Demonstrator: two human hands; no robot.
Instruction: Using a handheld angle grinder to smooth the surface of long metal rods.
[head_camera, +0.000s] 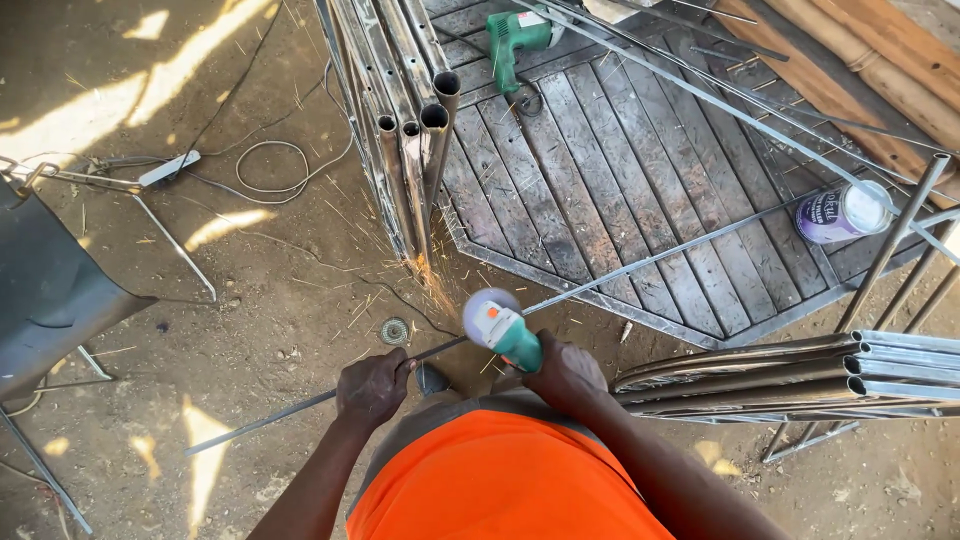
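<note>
I look down over my orange shirt (505, 480) at dusty ground. My left hand (373, 388) is clenched around a thin steel rod (640, 262), which runs at a slant from the dirt below and left of that hand, up and to the right across a slatted metal gate (600, 170) lying flat on the ground. My right hand (566, 374) grips a green angle grinder (505, 330), just right of my left hand. Its disc meets the rod between my hands and the gate, and orange sparks (425, 270) fly up and left toward a bundle of round steel tubes (410, 120) resting along the gate's left edge.

A second green grinder (515, 40) lies on the gate's far end. A purple can (840, 213) sits on the gate's right side. More tubes (800, 372) lie stacked just right of my right hand. A loose disc (394, 331) lies in the dirt just above my left hand. Cables (270, 165) loop on the ground left of the tube bundle, and a dark chair (50, 290) stands at the far left.
</note>
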